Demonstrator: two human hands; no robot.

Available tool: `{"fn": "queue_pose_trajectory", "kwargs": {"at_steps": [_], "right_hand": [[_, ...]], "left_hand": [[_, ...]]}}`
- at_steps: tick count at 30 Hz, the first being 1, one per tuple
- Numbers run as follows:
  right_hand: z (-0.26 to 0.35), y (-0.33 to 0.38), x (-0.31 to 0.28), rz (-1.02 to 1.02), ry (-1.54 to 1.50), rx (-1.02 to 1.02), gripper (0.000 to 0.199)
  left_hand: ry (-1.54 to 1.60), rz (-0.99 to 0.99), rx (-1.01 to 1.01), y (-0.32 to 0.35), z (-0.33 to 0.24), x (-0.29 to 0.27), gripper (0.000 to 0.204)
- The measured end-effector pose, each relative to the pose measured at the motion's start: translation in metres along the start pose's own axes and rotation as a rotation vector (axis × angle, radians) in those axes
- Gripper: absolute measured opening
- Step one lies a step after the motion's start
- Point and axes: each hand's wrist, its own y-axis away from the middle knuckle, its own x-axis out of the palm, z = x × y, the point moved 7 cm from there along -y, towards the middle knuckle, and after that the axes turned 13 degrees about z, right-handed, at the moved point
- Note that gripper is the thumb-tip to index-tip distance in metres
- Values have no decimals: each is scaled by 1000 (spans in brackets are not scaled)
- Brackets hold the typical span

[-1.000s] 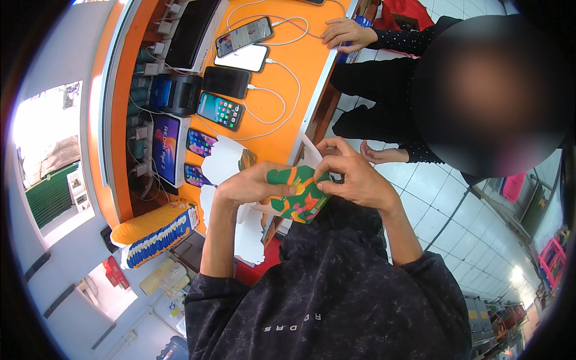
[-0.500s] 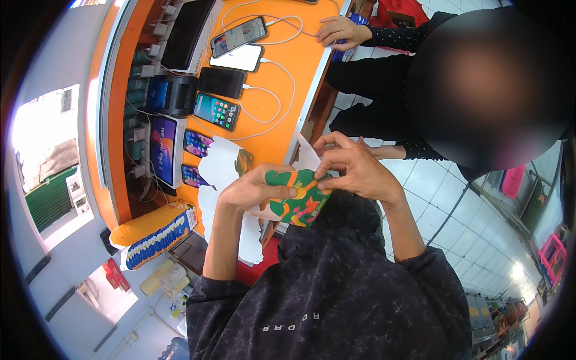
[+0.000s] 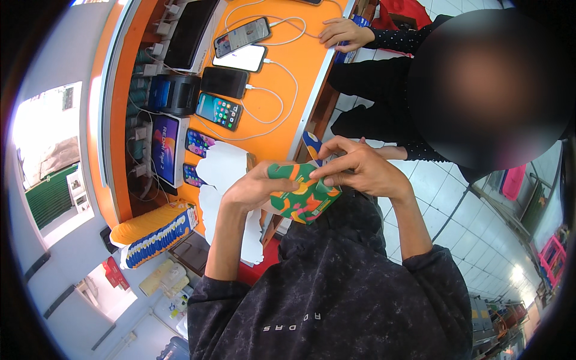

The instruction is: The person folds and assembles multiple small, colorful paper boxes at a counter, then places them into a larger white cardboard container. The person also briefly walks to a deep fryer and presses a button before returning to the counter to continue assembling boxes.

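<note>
My left hand is closed round the left side of a green folded card packet with orange, yellow and pink shapes, its thumb lying on the front. At the packet's upper right edge, my right hand pinches with thumb and fingertips. A blue card piece with a pale edge sticks up behind those fingers; its lower part is hidden. To the left of my left hand, white wavy-edged paper pieces lie on the orange counter.
Several phones with white charging cables lie on the counter, beside a dark blue-black device and a tablet box. Blue-and-orange packs stand in a row at lower left. Another person's hand rests on the counter's edge.
The white flap above the packet has gone from sight, and a blue card piece now shows there. My right hand has shifted slightly right, and more of the packet's front shows.
</note>
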Motion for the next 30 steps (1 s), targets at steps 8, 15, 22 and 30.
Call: {"fn": "queue_pose_trajectory", "kwargs": {"at_steps": [8, 15, 22, 30], "right_hand": [[10, -3, 0, -25, -2, 62, 14], [16, -5, -3, -74, 25, 1, 12], [10, -5, -3, -115, -38, -16, 12], [4, -2, -6, -154, -87, 5, 12]], "left_hand": [[90, 17, 71, -4, 1, 0, 27], [137, 56, 98, -7, 2, 0, 28], [98, 84, 97, -9, 5, 2, 34], [51, 52, 74, -10, 10, -1, 36]]}}
